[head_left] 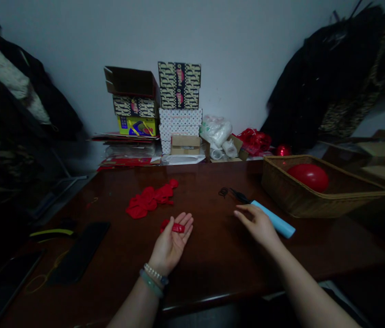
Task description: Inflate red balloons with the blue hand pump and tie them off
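My left hand (172,243) is palm up above the table, fingers stretched out. A deflated red balloon (178,228) lies across it, held under the thumb. Just beyond, a row of limp red pieces (147,199) rests on the wood, their kind not clear. My right hand (256,224) is held with fingers apart and nothing in them, close to a light-blue cylinder (276,220) that looks like a balloon pump. A black item (239,196), too dark to name, lies at the cylinder's far end, beside thin black loops (223,192).
On the right, a woven basket (346,197) holds an inflated red balloon (309,177). Stacked boxes (180,86) and plastic bags (217,130) line the table's back edge. A dark flat slab (82,250) and a yellow-green handled item (51,232) lie left.
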A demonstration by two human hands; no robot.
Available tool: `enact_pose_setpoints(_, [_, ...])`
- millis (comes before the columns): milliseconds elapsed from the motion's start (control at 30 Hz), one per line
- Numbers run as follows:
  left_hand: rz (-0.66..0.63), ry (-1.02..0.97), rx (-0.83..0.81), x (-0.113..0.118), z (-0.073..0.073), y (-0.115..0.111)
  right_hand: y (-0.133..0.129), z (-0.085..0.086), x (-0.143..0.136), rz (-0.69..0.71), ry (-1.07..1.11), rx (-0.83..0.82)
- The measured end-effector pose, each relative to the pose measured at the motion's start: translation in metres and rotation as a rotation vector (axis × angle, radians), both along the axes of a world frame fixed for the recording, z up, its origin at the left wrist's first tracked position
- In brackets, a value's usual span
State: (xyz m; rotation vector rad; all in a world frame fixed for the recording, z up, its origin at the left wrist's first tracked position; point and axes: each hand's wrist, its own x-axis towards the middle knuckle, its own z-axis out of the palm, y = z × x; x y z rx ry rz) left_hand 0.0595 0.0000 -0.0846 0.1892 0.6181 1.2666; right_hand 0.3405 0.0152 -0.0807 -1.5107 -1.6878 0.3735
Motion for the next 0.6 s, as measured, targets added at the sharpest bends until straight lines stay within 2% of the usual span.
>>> enact_pose_setpoints(133, [0.019, -0.060, -0.024, -0.008, 0.000, 0.001, 0.011, -0.015, 0.046, -0.191, -0.260, 0.060])
enact_pose_setpoints(333, [0.040, -0.148, -0.055, -0.012, 0.002, 0.006, 0.021, -0.042, 0.072, -0.280, -0.557, 0.025])
enact_pose_setpoints(600, [0.099, -0.190, -0.054, -0.018, 0.007, 0.025, 0.047, -0.040, 0.092, -0.318, -0.779, -0.036])
